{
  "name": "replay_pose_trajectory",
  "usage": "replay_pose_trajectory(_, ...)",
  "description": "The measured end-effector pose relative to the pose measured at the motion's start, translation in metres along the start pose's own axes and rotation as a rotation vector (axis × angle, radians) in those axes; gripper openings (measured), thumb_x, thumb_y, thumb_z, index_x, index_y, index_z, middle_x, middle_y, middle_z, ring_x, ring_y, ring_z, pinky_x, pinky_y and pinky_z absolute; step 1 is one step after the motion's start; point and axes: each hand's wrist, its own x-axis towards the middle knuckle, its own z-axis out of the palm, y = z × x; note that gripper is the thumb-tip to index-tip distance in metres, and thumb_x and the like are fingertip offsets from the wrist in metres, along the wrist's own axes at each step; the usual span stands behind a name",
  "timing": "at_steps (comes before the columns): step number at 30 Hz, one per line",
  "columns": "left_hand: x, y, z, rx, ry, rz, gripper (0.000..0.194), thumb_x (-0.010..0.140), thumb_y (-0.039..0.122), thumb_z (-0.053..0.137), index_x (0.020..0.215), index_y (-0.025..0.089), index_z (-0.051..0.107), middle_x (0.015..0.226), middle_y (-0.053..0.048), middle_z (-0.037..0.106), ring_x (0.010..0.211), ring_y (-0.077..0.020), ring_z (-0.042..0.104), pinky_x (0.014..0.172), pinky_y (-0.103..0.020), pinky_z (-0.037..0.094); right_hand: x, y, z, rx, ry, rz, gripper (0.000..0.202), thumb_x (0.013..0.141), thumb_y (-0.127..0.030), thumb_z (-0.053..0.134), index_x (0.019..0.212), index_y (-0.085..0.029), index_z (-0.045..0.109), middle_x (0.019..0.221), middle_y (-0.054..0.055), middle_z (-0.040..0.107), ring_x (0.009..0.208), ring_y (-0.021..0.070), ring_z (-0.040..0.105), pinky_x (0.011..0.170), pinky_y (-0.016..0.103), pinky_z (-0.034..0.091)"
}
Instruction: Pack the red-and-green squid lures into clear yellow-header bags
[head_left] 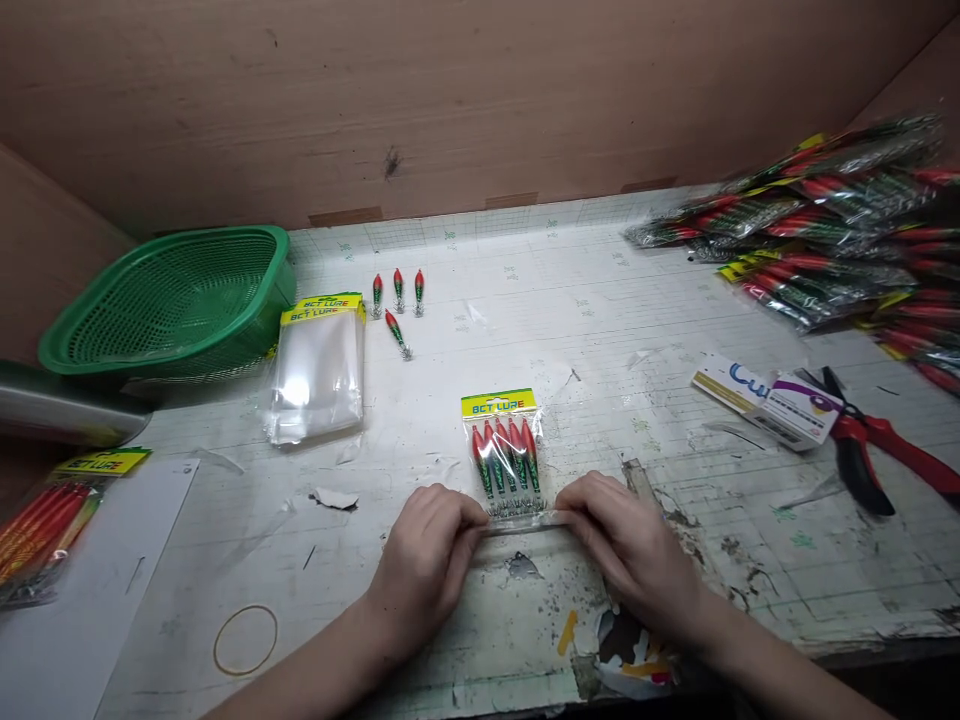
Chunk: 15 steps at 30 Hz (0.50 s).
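Note:
A clear plastic bag [504, 440] with a yellow "BCT LURE" header lies in front of me, several red-and-green fishing lures inside it, side by side with their hooks toward me. My left hand [431, 545] pinches the left corner of the bag's near edge. At the right corner, my right hand [630, 535] pinches the same edge. Between the two hands the edge is held straight. Beyond the bag, several loose lures [398, 290] lie on the table, next to a stack of header bags [319, 375] that look flat.
A green plastic basket [169, 300] stands at the back left. Filled lure bags [825, 220] are piled at the back right. Red-handled pliers [870, 440] and a card box [772, 400] lie on the right. A rubber band [246, 640] and an orange lure bag [60, 520] are on the left.

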Motion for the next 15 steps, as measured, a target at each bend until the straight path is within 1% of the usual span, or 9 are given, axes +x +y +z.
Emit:
replay_pose_trajectory(2, 0.001, 0.001, 0.002, -0.002, -0.013, -0.087, 0.013, 0.087, 0.01, 0.047, 0.08, 0.017, 0.054, 0.071, -0.002, 0.06, 0.065, -0.0142, 0.054, 0.059, -0.026, 0.045, 0.001, -0.004, 0.004, -0.014, 0.029, 0.076, 0.016, 0.094, -0.015, 0.042, 0.082, -0.018, 0.053, 0.076, 0.002, 0.057, 0.072, 0.0148, 0.054, 0.064, 0.026, 0.045)
replay_pose_trajectory(5, 0.002, 0.002, 0.005, -0.002, -0.005, -0.154, 0.012, 0.089, 0.015, 0.048, 0.079, 0.018, 0.054, 0.07, -0.002, 0.06, 0.064, -0.0141, 0.056, 0.058, -0.026, 0.045, 0.002, -0.009, 0.012, -0.033, 0.078, 0.145, 0.018, 0.095, -0.019, 0.042, 0.081, -0.019, 0.052, 0.076, 0.003, 0.058, 0.071, 0.0153, 0.054, 0.064, 0.027, 0.043)
replay_pose_trajectory(11, 0.002, 0.004, 0.009, -0.042, 0.001, -0.321, 0.017, 0.09, 0.024, 0.047, 0.076, 0.018, 0.054, 0.066, 0.0, 0.061, 0.057, -0.0128, 0.055, 0.051, -0.024, 0.042, 0.004, -0.014, 0.03, -0.098, 0.24, 0.25, 0.02, 0.095, -0.022, 0.041, 0.078, -0.019, 0.051, 0.072, 0.001, 0.055, 0.069, 0.0163, 0.051, 0.064, 0.028, 0.037)
replay_pose_trajectory(13, 0.005, 0.004, 0.008, -0.047, -0.029, -0.389, 0.019, 0.089, 0.028, 0.047, 0.074, 0.018, 0.054, 0.063, 0.0, 0.061, 0.053, -0.0125, 0.053, 0.049, -0.023, 0.04, 0.005, -0.015, 0.034, -0.124, 0.268, 0.275, 0.021, 0.094, -0.022, 0.04, 0.077, -0.019, 0.05, 0.07, 0.001, 0.055, 0.067, 0.0167, 0.05, 0.063, 0.028, 0.034)
replay_pose_trajectory(15, 0.011, 0.005, 0.006, -0.046, -0.078, -0.488, 0.021, 0.087, 0.03, 0.049, 0.072, 0.018, 0.055, 0.06, 0.001, 0.06, 0.051, -0.0125, 0.052, 0.048, -0.023, 0.038, 0.006, -0.016, 0.037, -0.146, 0.283, 0.308, 0.022, 0.094, -0.023, 0.04, 0.075, -0.019, 0.049, 0.068, 0.001, 0.054, 0.066, 0.0169, 0.049, 0.062, 0.029, 0.032)
